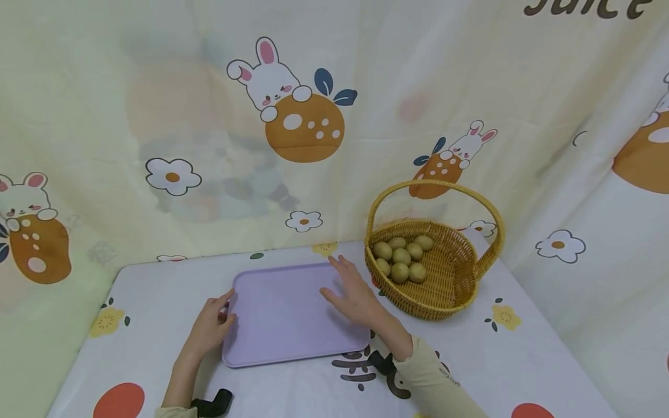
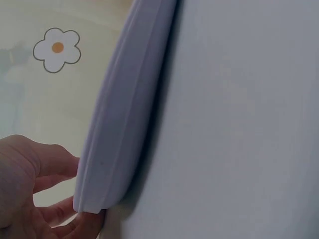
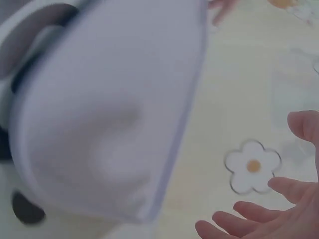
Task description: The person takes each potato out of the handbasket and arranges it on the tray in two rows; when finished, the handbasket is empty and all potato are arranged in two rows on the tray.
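A lavender rectangular tray [image 1: 287, 316] lies on the patterned tablecloth with nothing on it. My left hand [image 1: 208, 326] grips its left edge; in the left wrist view the thumb [image 2: 59, 160] meets the rim and the other fingers reach round the tray's end. Over the tray's right side hovers my right hand [image 1: 352, 296], fingers spread and holding nothing. Its straight fingers also show at the lower right of the right wrist view. Right of that hand stands a woven basket [image 1: 444, 302] with a tall handle, holding several small round greenish-brown fruits [image 1: 400, 256] in its left part.
The tablecloth [image 1: 172, 302] carries printed flowers and red dots. Behind the table hangs a cream curtain [image 1: 209, 128] with rabbit and flower prints, and the basket stands close to it. Dark straps with small devices sit on both wrists.
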